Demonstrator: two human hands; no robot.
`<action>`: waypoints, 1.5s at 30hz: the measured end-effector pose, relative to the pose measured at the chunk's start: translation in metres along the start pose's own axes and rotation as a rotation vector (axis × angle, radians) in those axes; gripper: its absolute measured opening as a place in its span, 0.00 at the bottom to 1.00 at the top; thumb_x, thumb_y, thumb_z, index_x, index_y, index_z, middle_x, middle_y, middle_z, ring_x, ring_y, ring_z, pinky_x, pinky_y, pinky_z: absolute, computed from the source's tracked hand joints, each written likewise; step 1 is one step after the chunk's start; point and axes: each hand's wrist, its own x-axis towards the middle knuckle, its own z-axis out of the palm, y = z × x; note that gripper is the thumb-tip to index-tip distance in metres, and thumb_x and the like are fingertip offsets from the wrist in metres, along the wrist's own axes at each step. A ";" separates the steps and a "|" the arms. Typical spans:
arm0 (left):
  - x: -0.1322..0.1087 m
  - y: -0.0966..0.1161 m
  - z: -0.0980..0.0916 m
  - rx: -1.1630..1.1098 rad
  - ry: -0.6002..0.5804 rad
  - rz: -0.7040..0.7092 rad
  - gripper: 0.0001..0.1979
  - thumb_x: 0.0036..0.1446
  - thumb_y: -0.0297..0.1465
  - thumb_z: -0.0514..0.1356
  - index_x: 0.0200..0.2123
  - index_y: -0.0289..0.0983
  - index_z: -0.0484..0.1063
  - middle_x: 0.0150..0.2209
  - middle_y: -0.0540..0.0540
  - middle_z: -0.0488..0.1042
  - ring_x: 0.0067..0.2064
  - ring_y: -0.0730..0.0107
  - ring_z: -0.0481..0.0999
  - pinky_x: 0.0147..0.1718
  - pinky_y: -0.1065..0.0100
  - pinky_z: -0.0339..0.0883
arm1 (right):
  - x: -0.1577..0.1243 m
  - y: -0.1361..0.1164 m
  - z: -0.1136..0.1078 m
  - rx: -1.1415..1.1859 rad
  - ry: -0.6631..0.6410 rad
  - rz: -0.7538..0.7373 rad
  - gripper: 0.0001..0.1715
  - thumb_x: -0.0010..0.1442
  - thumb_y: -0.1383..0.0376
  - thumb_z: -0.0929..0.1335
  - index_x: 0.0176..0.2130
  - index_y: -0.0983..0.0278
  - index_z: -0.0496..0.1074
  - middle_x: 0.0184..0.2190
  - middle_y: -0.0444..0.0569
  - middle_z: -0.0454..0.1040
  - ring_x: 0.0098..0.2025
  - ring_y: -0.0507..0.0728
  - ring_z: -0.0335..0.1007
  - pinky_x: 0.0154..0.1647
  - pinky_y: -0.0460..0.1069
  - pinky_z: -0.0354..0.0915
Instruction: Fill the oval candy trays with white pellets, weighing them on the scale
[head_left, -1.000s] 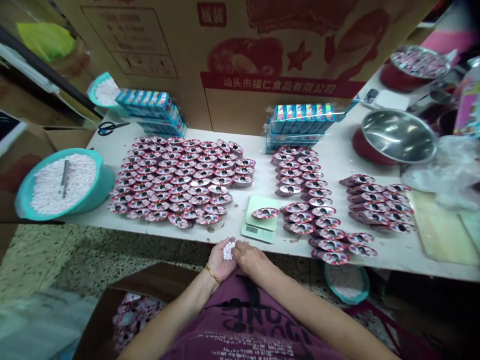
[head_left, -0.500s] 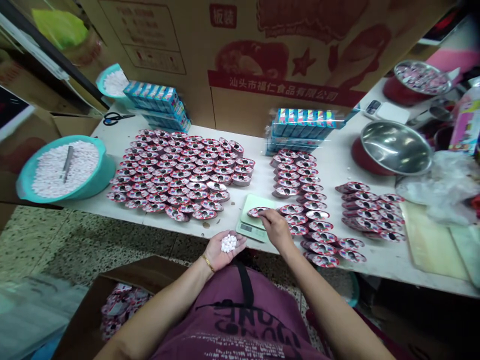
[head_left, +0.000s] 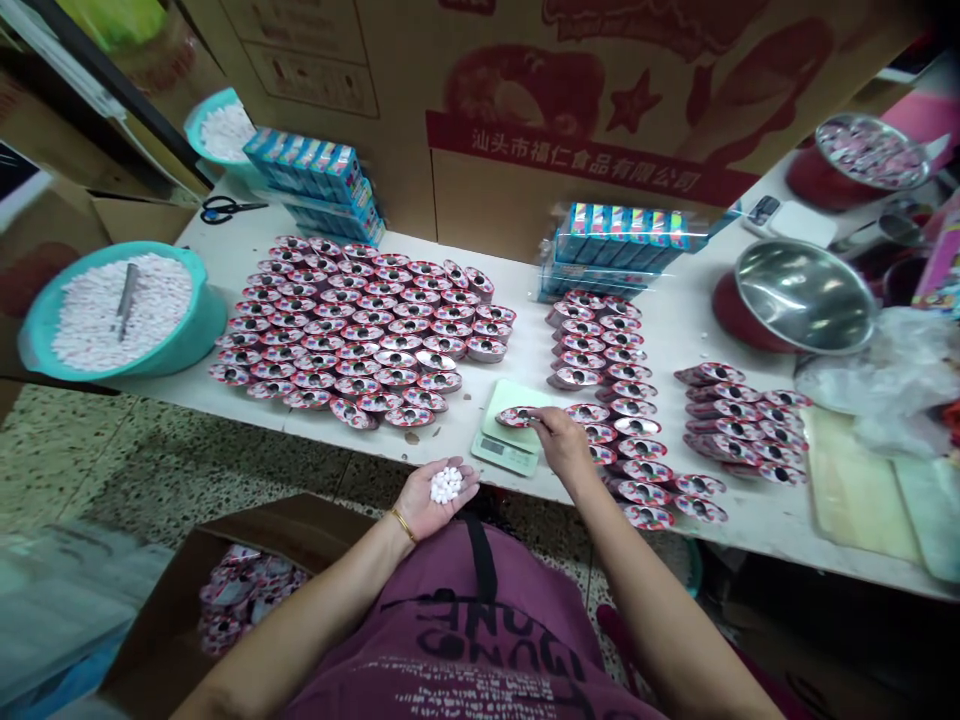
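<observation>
My left hand [head_left: 435,497] is held palm up in front of the table edge, fingers stretched out, with a small heap of round white candies [head_left: 446,485] on the palm. Over a pale green digital scale [head_left: 499,449], my right hand [head_left: 561,440] pinches the right end of a small red-and-white pouch [head_left: 513,416] with a dark opening on top. Whether the pouch rests its weight on the scale I cannot tell. Many similar pouches [head_left: 360,330] stand upright in rows to the left, and more pouches [head_left: 634,425] stand in columns to the right.
A turquoise basin [head_left: 202,330] of white candies with a metal scoop stands at the left. Blue boxes [head_left: 626,240] lean near a large carton [head_left: 510,215] behind. A steel bowl [head_left: 806,300] and another pouch group [head_left: 739,420] are on the right. Scissors [head_left: 225,209] lie back left.
My left hand has shifted slightly left with the candies. My right hand has moved slightly right and stays at the pouch over the scale. The camera view has tilted down a little.
</observation>
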 end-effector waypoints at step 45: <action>-0.004 0.014 -0.015 0.054 -0.022 -0.055 0.10 0.48 0.27 0.54 0.33 0.27 0.70 0.39 0.36 0.72 0.43 0.59 0.70 0.44 0.62 0.60 | 0.077 -0.012 0.015 -0.507 -0.294 -0.170 0.22 0.54 0.66 0.60 0.50 0.63 0.57 0.44 0.51 0.64 0.43 0.57 0.57 0.40 0.49 0.55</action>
